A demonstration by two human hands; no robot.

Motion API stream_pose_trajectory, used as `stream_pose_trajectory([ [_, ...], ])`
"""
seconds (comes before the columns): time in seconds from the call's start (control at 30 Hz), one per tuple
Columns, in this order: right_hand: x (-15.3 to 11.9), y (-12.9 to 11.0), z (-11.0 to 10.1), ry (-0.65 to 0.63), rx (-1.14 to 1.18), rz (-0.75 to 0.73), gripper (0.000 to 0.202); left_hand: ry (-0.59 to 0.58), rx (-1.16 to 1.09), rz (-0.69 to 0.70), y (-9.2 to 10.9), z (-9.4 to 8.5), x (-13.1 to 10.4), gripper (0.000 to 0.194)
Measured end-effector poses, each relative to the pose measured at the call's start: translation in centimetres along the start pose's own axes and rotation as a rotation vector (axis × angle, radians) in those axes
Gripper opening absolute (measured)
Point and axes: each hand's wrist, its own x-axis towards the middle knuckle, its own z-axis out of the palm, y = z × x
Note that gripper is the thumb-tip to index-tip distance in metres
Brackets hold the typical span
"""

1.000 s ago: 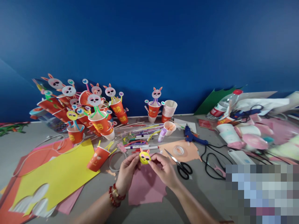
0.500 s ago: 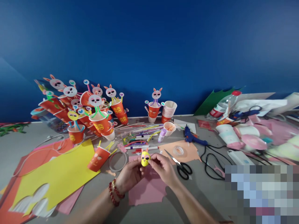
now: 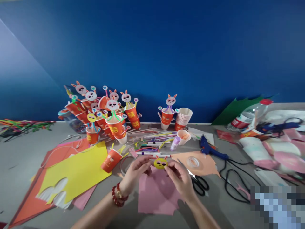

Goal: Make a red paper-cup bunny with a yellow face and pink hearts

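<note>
A yellow paper rabbit face (image 3: 160, 163) with pink ears, dark eyes and pink eye patches is held up above a pink paper sheet (image 3: 157, 197). My right hand (image 3: 180, 178) pinches its right edge between thumb and fingers. At the left edge are the closed fingertips of my left hand (image 3: 136, 173), which has red beaded bracelets on the wrist. Just left of my left hand, an orange paper cup (image 3: 111, 160) with yellow strips lies tilted. Black-handled scissors (image 3: 199, 183) lie right of my right hand, partly behind it.
Several orange cups with rabbit faces (image 3: 114, 125) crowd the back left. Stacked cups (image 3: 183, 118), a glue stick (image 3: 175, 143) and pens stand or lie mid-table. A blue glue gun (image 3: 211, 149) with black cable lies right. Yellow paper (image 3: 81, 171) covers the left.
The view has swung left, so the scene sits farther right. The rabbit face has tilted back and looks flatter, and my left hand has shifted from behind it to its left edge.
</note>
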Motion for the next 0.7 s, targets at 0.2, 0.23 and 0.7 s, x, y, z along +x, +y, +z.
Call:
stream_pose_trajectory([
  [0.2, 0.0, -0.4, -0.2, -0.021, 0.041, 0.03, 0.028, 0.496, 0.966, 0.49, 4.6, -8.7, -1.5, 0.046],
  [0.23, 0.0, -0.5, -0.2, -0.029, 0.04, 0.033, 0.028, 0.583, 1.043, 0.49, 4.5, -10.7, -1.7, 0.053],
  [0.7, 0.0, -0.4, 0.1, -0.034, 0.043, 0.039, 0.031, 0.482, 0.983, 0.136, 1.0, -14.8, -5.5, 0.07],
])
